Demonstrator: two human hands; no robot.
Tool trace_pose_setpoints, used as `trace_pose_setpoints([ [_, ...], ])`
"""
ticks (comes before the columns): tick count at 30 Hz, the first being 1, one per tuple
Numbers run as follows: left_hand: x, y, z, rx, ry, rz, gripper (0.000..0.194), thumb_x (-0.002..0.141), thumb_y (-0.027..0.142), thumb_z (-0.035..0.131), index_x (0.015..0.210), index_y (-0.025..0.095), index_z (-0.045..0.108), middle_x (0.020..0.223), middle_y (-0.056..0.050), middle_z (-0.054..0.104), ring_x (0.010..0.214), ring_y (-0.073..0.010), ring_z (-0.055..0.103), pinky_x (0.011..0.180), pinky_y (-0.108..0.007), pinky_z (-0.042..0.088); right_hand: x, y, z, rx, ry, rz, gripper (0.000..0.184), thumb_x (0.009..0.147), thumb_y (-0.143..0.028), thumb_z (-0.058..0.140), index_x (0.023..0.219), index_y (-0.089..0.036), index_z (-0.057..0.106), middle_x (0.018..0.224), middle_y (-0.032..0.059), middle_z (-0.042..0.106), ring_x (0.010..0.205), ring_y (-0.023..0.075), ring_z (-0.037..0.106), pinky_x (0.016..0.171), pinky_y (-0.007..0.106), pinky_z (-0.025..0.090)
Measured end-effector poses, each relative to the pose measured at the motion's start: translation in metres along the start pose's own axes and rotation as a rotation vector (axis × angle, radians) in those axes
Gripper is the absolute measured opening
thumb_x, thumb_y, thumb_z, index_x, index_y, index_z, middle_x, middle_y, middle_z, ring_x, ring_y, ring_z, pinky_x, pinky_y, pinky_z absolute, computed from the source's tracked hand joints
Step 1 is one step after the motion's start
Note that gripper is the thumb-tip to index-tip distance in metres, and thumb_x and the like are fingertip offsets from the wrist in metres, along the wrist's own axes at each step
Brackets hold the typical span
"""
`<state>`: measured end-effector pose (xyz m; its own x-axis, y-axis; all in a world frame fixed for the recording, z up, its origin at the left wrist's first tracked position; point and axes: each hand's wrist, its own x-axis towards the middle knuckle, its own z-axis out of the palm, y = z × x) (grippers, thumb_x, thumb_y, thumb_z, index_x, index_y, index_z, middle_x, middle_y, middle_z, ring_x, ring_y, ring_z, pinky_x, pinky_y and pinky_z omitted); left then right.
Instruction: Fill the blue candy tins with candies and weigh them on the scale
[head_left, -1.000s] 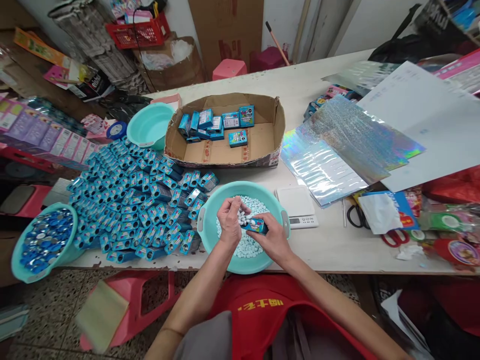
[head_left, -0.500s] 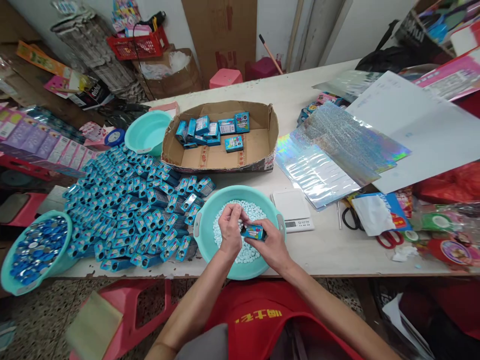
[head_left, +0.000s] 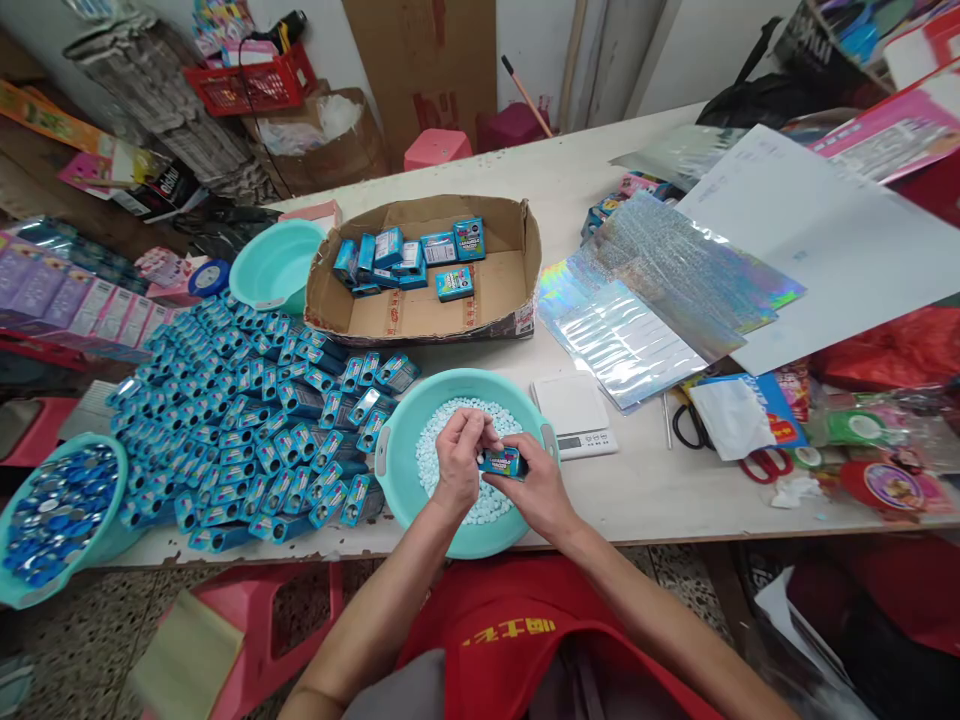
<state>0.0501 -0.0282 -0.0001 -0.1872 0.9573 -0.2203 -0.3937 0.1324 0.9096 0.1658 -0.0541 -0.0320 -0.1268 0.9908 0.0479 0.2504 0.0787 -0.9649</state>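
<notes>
Basin, turquoise [head_left: 401,440]: on bench [head_left: 637,490], containing pale candies [head_left: 487,512]. Box, blue [head_left: 501,462]: above basin, pinched by fingers of right hand [head_left: 536,482]. Left hand [head_left: 457,462]: at box's end, fingers curled; cannot tell whether gripping candies. Box pile [head_left: 247,425]: left of basin. Scale, white [head_left: 570,403]: just right of basin. Carton [head_left: 504,285]: behind, holding several boxes [head_left: 456,283].

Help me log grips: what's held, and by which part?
The right hand grips a small blue box by its right end; whether the left hand holds anything cannot be told.
</notes>
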Motion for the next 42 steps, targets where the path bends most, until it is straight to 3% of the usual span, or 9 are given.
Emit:
trace_pose_setpoints([
  [3,0.012,-0.004,-0.015,0.076,0.067,0.083,0.028,0.083,0.045,0.051,0.077,0.018,0.055,0.060,0.002,0.054,0.051,-0.0114,0.053,0.054,-0.025,0.044,-0.001,0.009,-0.008,-0.010,0.039,-0.042,0.030,0.072,-0.030,0.074,0.096,-0.023,0.058,0.093,0.0033,0.061,0.090,0.0211,0.059,0.080,0.036,0.048],
  [6,0.023,-0.037,-0.041,0.461,0.124,0.179,0.031,0.083,0.048,0.047,0.080,0.019,0.057,0.070,-0.002,0.059,0.065,-0.0160,0.058,0.067,-0.032,0.048,-0.007,0.028,-0.011,-0.039,0.193,-0.121,0.033,0.074,-0.032,0.073,0.101,-0.023,0.056,0.097,0.0045,0.060,0.093,0.0214,0.059,0.083,0.038,0.049],
  [12,0.007,-0.123,-0.066,1.419,-0.695,0.286,0.043,0.080,0.045,0.050,0.115,0.021,0.059,0.127,-0.012,0.054,0.122,-0.0332,0.039,0.103,-0.055,0.024,-0.017,0.060,0.004,-0.181,0.395,-0.267,0.034,0.080,-0.033,0.065,0.108,-0.023,0.048,0.097,0.0070,0.058,0.093,0.0229,0.059,0.084,0.044,0.050],
  [17,-0.002,-0.111,-0.077,1.637,-1.093,0.301,0.042,0.083,0.048,0.045,0.112,0.019,0.059,0.112,-0.014,0.056,0.103,-0.0297,0.048,0.087,-0.046,0.041,-0.013,0.061,0.010,-0.305,0.448,-0.171,0.030,0.083,-0.036,0.061,0.106,-0.022,0.049,0.096,0.0087,0.057,0.093,0.0240,0.057,0.084,0.045,0.048],
  [19,-0.004,-0.098,-0.089,1.675,-1.134,0.225,0.036,0.085,0.043,0.044,0.107,0.019,0.059,0.106,-0.013,0.057,0.094,-0.0265,0.053,0.082,-0.041,0.044,-0.012,0.061,0.010,-0.311,0.465,-0.161,0.031,0.083,-0.036,0.062,0.107,-0.022,0.049,0.096,0.0085,0.057,0.093,0.0241,0.057,0.083,0.044,0.048],
  [24,0.000,-0.078,-0.118,1.550,-0.873,-0.074,0.020,0.076,0.032,0.053,0.089,0.018,0.062,0.087,-0.007,0.062,0.075,-0.0212,0.060,0.068,-0.032,0.046,-0.010,0.059,0.010,-0.329,0.422,-0.176,0.032,0.083,-0.037,0.063,0.107,-0.021,0.049,0.097,0.0089,0.057,0.093,0.0247,0.056,0.083,0.043,0.047],
  [30,0.008,-0.054,-0.096,0.552,-0.103,-0.308,0.020,0.070,0.038,0.061,0.068,0.018,0.055,0.050,0.005,0.049,0.039,-0.0095,0.043,0.038,-0.019,0.031,-0.012,0.050,0.014,-0.356,0.086,-0.146,0.024,0.082,-0.032,0.061,0.101,-0.020,0.053,0.094,0.0085,0.059,0.091,0.0251,0.058,0.079,0.041,0.048],
  [35,0.001,-0.029,-0.054,-0.094,0.181,-0.143,0.023,0.065,0.033,0.066,0.074,0.019,0.051,0.060,0.003,0.055,0.049,-0.0102,0.053,0.044,-0.020,0.041,-0.013,0.035,0.029,-0.372,-0.096,-0.089,0.020,0.078,-0.027,0.062,0.095,-0.021,0.055,0.089,0.0067,0.059,0.085,0.0243,0.058,0.073,0.037,0.048],
  [42,0.002,-0.012,-0.036,-0.200,0.387,-0.025,0.027,0.068,0.038,0.065,0.076,0.019,0.047,0.058,0.005,0.054,0.049,-0.0103,0.057,0.047,-0.020,0.043,-0.010,0.010,0.030,-0.308,-0.091,-0.130,0.022,0.077,-0.027,0.064,0.097,-0.023,0.055,0.091,0.0056,0.060,0.088,0.0237,0.058,0.075,0.036,0.047],
])
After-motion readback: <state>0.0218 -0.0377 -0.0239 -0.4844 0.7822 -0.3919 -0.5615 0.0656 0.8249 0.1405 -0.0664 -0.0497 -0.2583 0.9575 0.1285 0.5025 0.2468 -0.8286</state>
